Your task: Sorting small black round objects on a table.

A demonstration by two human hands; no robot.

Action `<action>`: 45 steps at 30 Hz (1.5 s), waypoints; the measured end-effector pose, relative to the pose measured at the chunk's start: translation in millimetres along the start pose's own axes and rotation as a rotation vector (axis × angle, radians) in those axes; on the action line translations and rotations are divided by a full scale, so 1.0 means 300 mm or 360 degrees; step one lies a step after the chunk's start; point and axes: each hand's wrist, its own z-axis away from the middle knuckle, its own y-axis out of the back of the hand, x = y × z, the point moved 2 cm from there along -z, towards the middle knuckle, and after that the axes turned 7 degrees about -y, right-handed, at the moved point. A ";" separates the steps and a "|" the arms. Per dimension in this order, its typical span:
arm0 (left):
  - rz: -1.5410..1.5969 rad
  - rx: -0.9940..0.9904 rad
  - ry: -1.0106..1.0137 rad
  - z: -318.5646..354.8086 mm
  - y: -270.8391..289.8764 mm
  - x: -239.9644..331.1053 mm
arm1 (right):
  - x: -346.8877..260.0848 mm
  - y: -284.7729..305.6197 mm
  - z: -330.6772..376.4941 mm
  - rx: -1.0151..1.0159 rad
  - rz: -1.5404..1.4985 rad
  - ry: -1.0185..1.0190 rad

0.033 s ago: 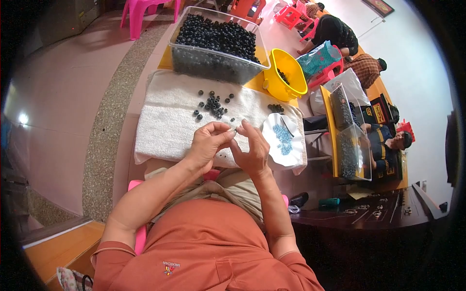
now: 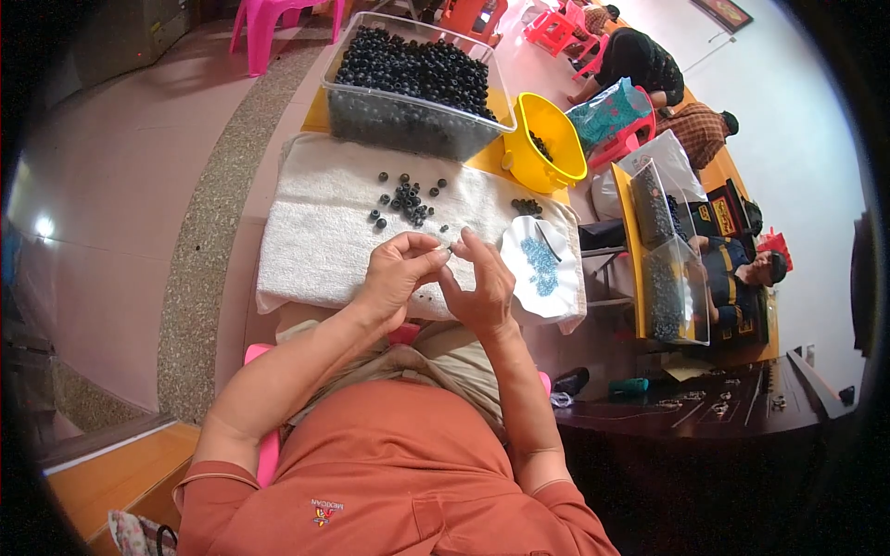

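Item: bead work on a white towel (image 2: 315, 232) spread over the counter (image 2: 491, 159). Left hand (image 2: 394, 278) and right hand (image 2: 482, 287) meet fingertip to fingertip just above the towel's near edge, each pinched narrow on one tiny pale piece (image 2: 449, 247), too small to identify. Loose black beads (image 2: 406, 199) lie scattered on the towel beyond the hands; a white dish (image 2: 519, 269) of small blue pieces (image 2: 540, 264) sits just to the right, partly over the towel's corner. Behind: clear bin (image 2: 408, 125) heaped with black beads, yellow bucket (image 2: 542, 148) beside it. Risks, as judged: the pinched piece is small and held by fingertips alone, so a slip would drop it into the towel's pile or the lap below, where it is hard to find; the right wrist works close to the dish, and a nudge could scatter the blue pieces over the edge. Comparison with the earlier frame: taken at the same instant, it shows no difference in hands, beads or dish.
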 end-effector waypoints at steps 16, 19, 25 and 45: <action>-0.0034 -0.0049 0.0001 0.001 -0.005 0.006 | 0.005 -0.002 -0.010 -0.0069 -0.0205 -0.0165; -0.0103 0.0007 0.0026 0.005 -0.005 0.000 | 0.039 -0.007 -0.001 -0.0205 -0.0383 -0.0383; -0.0196 0.0089 0.0057 0.004 0.000 0.001 | 0.255 0.113 -0.164 -0.0183 0.0097 -0.0463; -0.0205 0.0272 -0.0080 -0.021 0.032 0.042 | 0.269 -0.029 -0.130 -0.0771 0.0121 -0.0594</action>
